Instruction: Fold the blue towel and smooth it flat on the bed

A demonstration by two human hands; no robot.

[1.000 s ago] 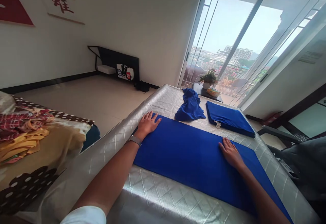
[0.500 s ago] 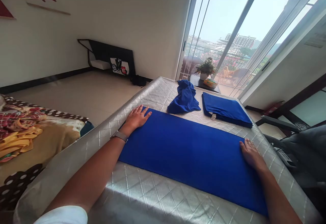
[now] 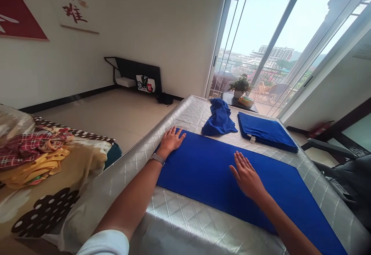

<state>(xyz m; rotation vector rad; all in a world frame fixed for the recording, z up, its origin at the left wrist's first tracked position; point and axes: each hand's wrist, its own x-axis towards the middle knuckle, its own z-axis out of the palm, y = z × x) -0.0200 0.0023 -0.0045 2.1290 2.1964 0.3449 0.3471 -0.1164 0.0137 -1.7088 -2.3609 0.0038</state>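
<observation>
A long blue cloth lies spread flat across a silver quilted table. My left hand rests flat and open on the cloth's far left corner; a watch sits on that wrist. My right hand lies flat with fingers spread on the middle of the cloth. Behind the cloth, a crumpled blue cloth lies next to a folded stack of blue cloths at the table's far end.
A bed with a patterned cover and heaped clothes stands at the left. A small side table with a potted plant sits by the sliding glass doors. A dark chair is at the right. Bare floor lies beyond the table.
My right hand has slid left along the blue cloth from its right end to the middle. The left hand has stayed on the left corner.
</observation>
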